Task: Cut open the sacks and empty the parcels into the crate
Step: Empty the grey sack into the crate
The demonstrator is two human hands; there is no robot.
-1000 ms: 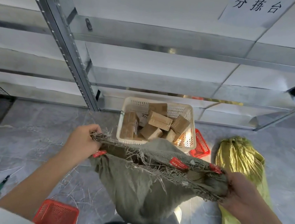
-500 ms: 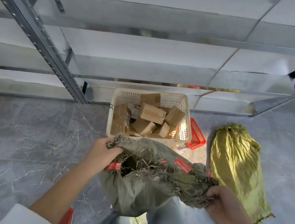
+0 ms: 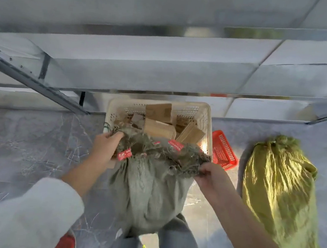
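A grey-green woven sack (image 3: pixel 148 190) hangs in front of me, its frayed cut mouth with red tape scraps held up. My left hand (image 3: pixel 106 147) grips the left side of the mouth. My right hand (image 3: pixel 211 177) grips the right side. The mouth lies against the near rim of a cream plastic crate (image 3: pixel 208 117) on the floor. Several brown cardboard parcels (image 3: pixel 159 128) lie in the crate. A second sack (image 3: pixel 273 191), yellow-green and tied shut, lies on the floor at the right.
A red plastic basket (image 3: pixel 224 150) sits just right of the crate. Metal shelving (image 3: pixel 165 66) runs across the back above the crate. Another red basket (image 3: pixel 64 245) shows at the bottom edge by my leg. Loose sack fibres litter the grey floor.
My hands have drawn closer together and moved the sack's mouth forward to the crate's near rim. The view has tilted down and nearer to the crate.
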